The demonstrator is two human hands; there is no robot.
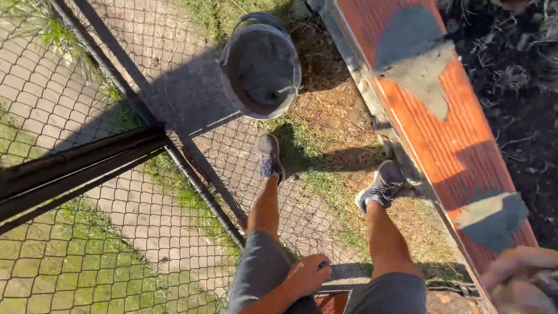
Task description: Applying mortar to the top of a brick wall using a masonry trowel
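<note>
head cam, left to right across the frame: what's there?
Chain-link fence → dark metal rails → left hand on shorts → right shoe → brick wall top with mortar patches → blurred right hand.

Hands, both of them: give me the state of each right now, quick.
Left hand: curled shut by the thigh; holding anything cannot be told.
Right hand: blurred at the frame corner, grip cannot be told.

An outdoor bricklaying site: a red brick wall [442, 134] smeared with wet mortar [415, 67], a mortar bucket [261, 64] on grass, chain-link fencing [70, 232] alongside
</note>
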